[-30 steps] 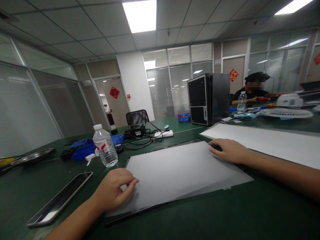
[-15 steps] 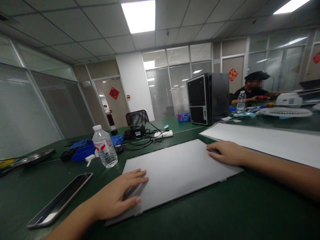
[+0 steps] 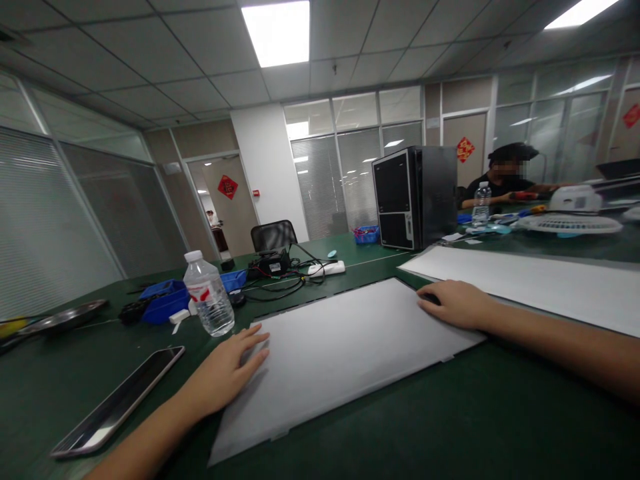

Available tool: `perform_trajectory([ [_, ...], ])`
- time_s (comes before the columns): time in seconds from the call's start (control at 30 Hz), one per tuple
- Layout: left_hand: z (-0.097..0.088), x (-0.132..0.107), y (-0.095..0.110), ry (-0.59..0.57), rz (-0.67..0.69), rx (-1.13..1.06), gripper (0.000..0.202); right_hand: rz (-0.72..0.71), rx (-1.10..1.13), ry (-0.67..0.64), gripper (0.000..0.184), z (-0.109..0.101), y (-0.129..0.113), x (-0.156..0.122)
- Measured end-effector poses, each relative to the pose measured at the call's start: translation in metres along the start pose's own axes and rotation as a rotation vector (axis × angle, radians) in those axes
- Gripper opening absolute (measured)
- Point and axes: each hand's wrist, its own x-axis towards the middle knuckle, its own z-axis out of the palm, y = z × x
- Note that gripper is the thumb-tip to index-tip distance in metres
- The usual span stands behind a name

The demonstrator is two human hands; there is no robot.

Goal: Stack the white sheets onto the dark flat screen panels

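A thin whitish sheet (image 3: 345,353) lies flat on the green table, with small tabs on its near edge and a dark line along its far edge. My left hand (image 3: 227,370) rests at the sheet's left edge, fingers spread and nothing held. At the right edge lies my right hand (image 3: 457,305), its fingers slightly bent and apart over the sheet's border. Its fingertips touch or nearly touch the sheet; exact contact I cannot tell. Just past my left hand stands a water bottle (image 3: 209,297), upright and capped.
A phone (image 3: 120,403) lies left of my left arm. A larger white sheet (image 3: 530,283) lies beyond my right arm. Farther back are blue trays (image 3: 167,303), a white power strip (image 3: 326,268) with cables and a black computer tower (image 3: 415,197). A person (image 3: 505,177) sits at the far right.
My left hand has slid left and back to the sheet's left edge. My right hand has shifted slightly right. The dark strip along the near edge is now covered by the whitish sheet.
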Motion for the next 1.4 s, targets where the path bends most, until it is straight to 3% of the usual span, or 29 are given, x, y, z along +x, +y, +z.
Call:
perform_trajectory([
  [0.17, -0.002, 0.002, 0.002, 0.016, -0.081, -0.015, 0.065, -0.009, -0.029, 0.010, 0.048, -0.005, -0.002, 0.000],
  [0.47, -0.002, 0.002, 0.002, 0.036, -0.082, -0.048, 0.056, -0.074, -0.042, 0.012, 0.045, -0.003, -0.002, -0.003],
  [0.83, 0.003, 0.006, -0.017, 0.049, -0.121, -0.008, 0.058, -0.157, -0.025, -0.001, 0.045, -0.013, -0.008, -0.005],
  [0.97, 0.005, 0.007, -0.017, 0.049, -0.091, 0.017, 0.056, -0.071, -0.093, 0.052, 0.045, -0.014, 0.001, 0.000],
  [1.1, 0.003, 0.007, -0.016, 0.050, -0.053, 0.052, 0.054, 0.033, -0.154, 0.080, 0.052, -0.008, 0.026, 0.009],
  [1.27, 0.003, 0.006, -0.015, 0.031, -0.038, 0.096, 0.054, 0.220, -0.205, -0.003, 0.063, 0.011, 0.061, 0.014],
  [1.4, 0.004, 0.006, -0.015, 0.040, -0.028, 0.094, 0.054, 0.268, -0.195, -0.087, 0.063, 0.021, 0.071, 0.014],
])
